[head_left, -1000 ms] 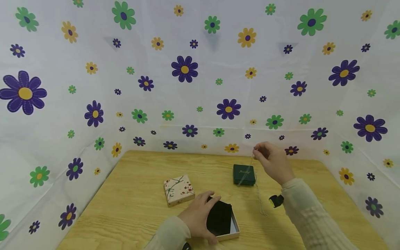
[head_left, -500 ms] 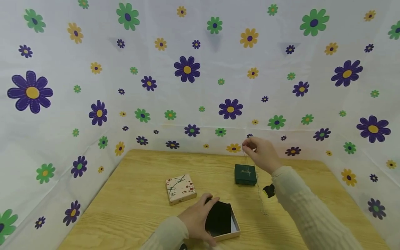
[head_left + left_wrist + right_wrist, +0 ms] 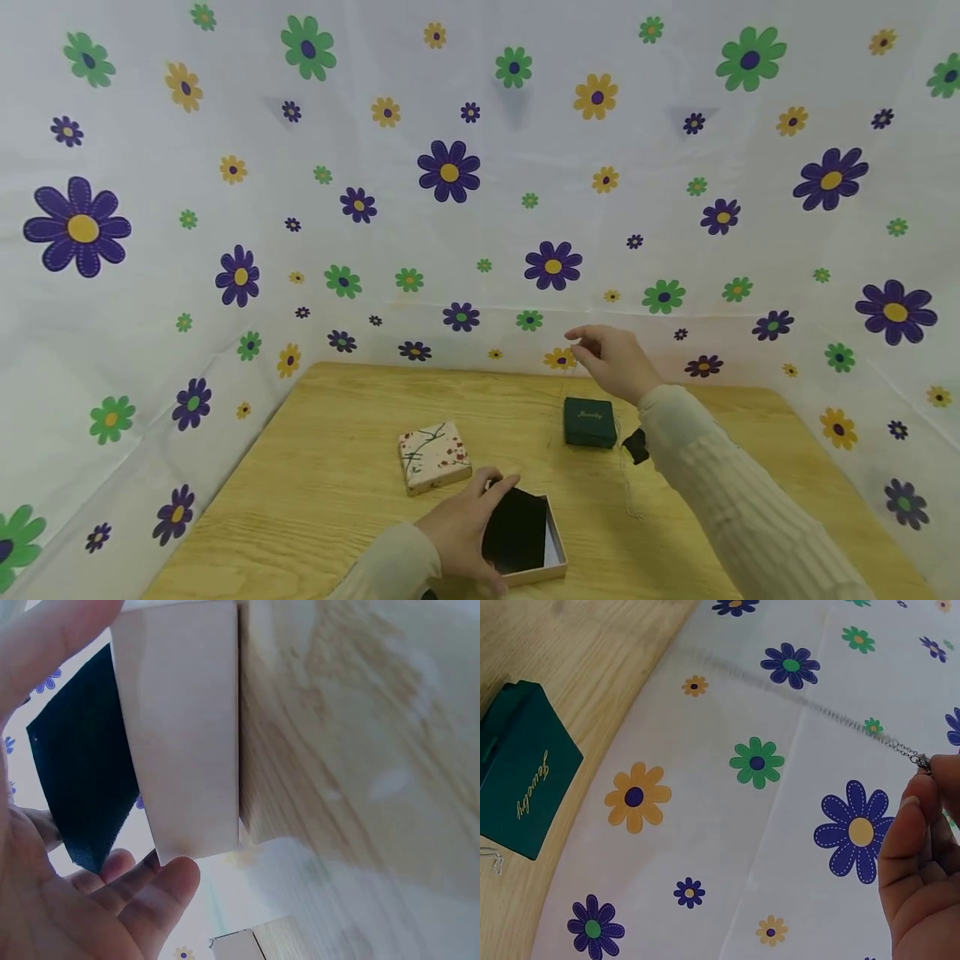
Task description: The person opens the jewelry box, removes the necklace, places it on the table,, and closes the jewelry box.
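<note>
My left hand (image 3: 459, 529) holds an open box base (image 3: 534, 575) at the table's front, thumb on the near side and fingers on the far side. A black pad (image 3: 517, 529) stands tilted in the base; in the left wrist view this pad (image 3: 84, 757) rises past the pale box wall (image 3: 184, 735). At the back right my right hand (image 3: 615, 362) is raised above the table. In the right wrist view its thumb and finger pinch the clasp end of a thin silver chain necklace (image 3: 847, 721), which stretches away blurred.
A flower-print box lid (image 3: 435, 457) lies left of the base. Behind, a dark green jewelry box (image 3: 589, 422) sits closed, with pale cords (image 3: 628, 492) trailing beside it. A flowered curtain (image 3: 480, 217) surrounds the wooden table (image 3: 300, 492).
My right hand has moved left with the necklace, from beside the green box to above its left part. My left hand and the box base have shifted slightly left.
</note>
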Demonstrator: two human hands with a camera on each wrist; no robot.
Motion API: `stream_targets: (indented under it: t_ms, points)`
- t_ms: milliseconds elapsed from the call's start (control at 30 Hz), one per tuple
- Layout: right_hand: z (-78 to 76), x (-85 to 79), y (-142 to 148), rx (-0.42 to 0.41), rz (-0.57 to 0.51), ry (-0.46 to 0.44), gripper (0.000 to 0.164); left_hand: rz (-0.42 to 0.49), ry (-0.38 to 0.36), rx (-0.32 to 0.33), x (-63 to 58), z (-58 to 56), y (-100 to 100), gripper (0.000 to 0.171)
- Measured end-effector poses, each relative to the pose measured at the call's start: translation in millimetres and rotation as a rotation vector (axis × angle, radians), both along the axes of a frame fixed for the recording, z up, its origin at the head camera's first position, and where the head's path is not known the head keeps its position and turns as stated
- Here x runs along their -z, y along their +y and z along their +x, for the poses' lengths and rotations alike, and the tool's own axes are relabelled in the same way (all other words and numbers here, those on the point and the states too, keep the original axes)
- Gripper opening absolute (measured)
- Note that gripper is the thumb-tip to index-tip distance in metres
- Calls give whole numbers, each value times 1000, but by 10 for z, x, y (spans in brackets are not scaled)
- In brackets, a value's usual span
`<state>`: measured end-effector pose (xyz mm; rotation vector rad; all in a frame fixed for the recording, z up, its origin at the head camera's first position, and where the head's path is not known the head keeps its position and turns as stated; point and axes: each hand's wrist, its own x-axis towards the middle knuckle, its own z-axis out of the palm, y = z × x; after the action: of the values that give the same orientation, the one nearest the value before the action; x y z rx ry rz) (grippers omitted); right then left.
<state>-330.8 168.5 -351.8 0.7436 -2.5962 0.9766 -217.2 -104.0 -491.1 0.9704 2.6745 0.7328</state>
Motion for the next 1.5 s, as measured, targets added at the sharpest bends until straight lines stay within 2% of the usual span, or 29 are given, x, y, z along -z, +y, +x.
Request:
stream_targets:
  t_ms: [267,433,633,1067,1500]
  points:
    - [-135,8,-34,35,15,-20,18,6,-1,13,-7,27,-26,123]
    - [-237,-5,-38,78,16,-77,13,4,-16,1,0,23,-30,122]
    - [-342,14,-102,107,8,-149,15,-4,-2,7,-1,27,-43,122]
    - [-523,96,-263,95,66,-77,9,-1,3,8,-62,41,-52,122]
    - [-607,127,-330,107,70,-100,12,-7,-7,12,-39,29,-62,122]
